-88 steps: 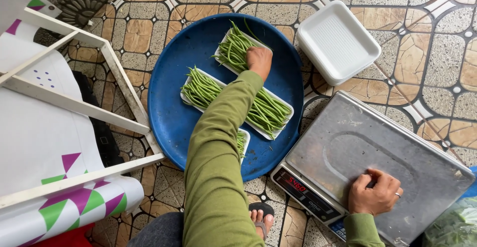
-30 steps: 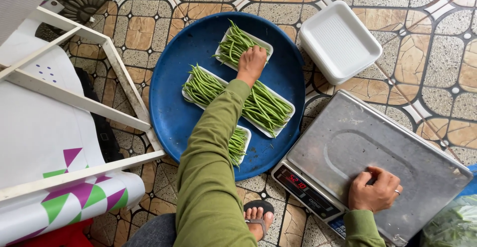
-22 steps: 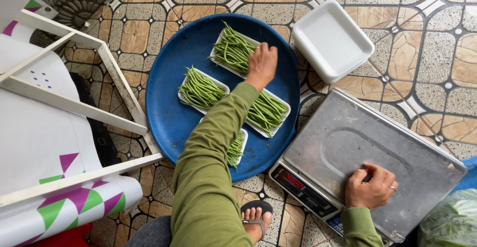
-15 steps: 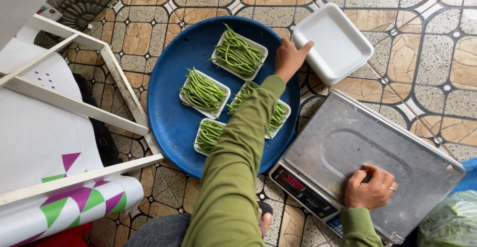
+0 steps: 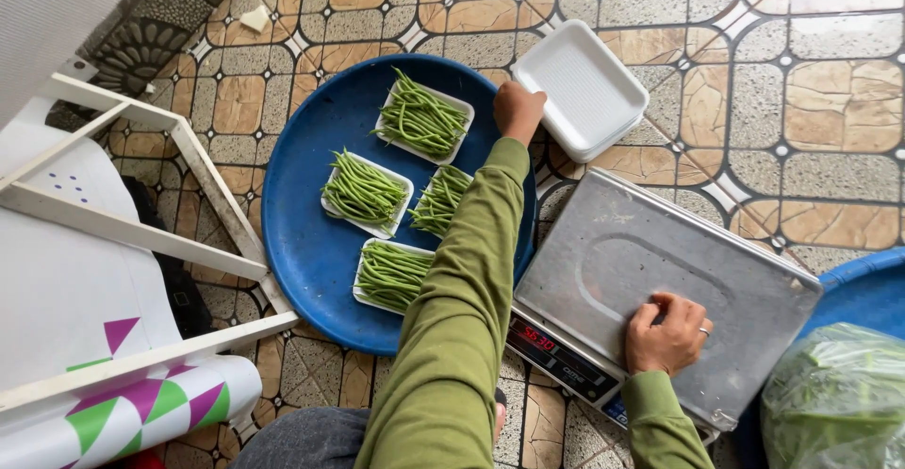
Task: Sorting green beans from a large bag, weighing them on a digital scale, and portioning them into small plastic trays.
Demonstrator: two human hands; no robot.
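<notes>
Left hand [image 5: 518,111]: fingers curling on the near edge of an empty white foam tray [image 5: 581,88] lying beside the blue basin [image 5: 302,243] (four bean-filled trays inside). Right hand [image 5: 667,333]: resting loosely curled, holding nothing, on the steel scale [image 5: 660,262].

One head-worn camera looks steeply down, fairly near, onto the tiled floor [image 5: 811,101].

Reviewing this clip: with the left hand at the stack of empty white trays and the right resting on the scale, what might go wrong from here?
1. The left hand grips the white foam tray stack at one corner; several trays may lift together or the foam may crack.
2. The green sleeve lies over a filled bean tray in the blue basin and may drag beans out.
3. The right hand rests on the scale platform, which may skew the reading.
</notes>
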